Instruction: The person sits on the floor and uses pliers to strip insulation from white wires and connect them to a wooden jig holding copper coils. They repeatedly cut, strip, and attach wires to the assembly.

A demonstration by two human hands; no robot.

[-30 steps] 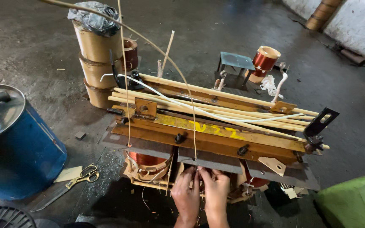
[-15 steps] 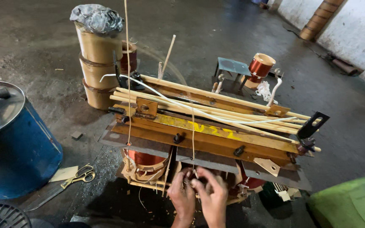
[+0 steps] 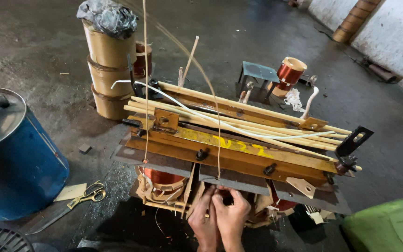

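A transformer core (image 3: 239, 154) with yellow-brown clamp bars, bolts and copper coils (image 3: 162, 177) lies on the floor. My left hand (image 3: 203, 217) and my right hand (image 3: 232, 214) are pressed together at its near middle, fingers pinched on the lower end of a thin wire (image 3: 218, 140) that rises out of view. A second thin wire (image 3: 145, 79) goes up from the left coil. Cream sleeved leads (image 3: 239, 126) lie across the top of the core.
A blue drum (image 3: 19, 163) stands at the left, with scissors (image 3: 87, 195) on the floor beside it. Stacked tan cylinders (image 3: 108, 65) stand behind the core. A small copper coil (image 3: 290, 72) sits at the back. A green object (image 3: 388, 226) fills the lower right.
The view has shifted closer and slightly right. My hands stay at the core's near middle, now closed tighter together around the wire's lower end.
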